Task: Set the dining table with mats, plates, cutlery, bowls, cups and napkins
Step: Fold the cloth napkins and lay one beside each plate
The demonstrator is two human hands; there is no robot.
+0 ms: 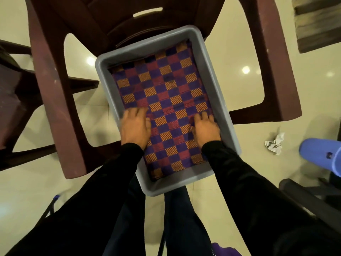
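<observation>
Grey tub [210,58] on one brown chair [48,85] holds one checked mat [166,93]; left hand [134,127] and right hand [205,127] press it, fingers relaxed.

brown chair [55,74], grey tub [219,100] on seat

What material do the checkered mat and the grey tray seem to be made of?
Checkered mat: probably woven fabric or fibre, matte; fine ribbed lines show in its squares. Grey tray: probably moulded plastic, smooth with a slight sheen, with rounded corners and one even colour.
</observation>
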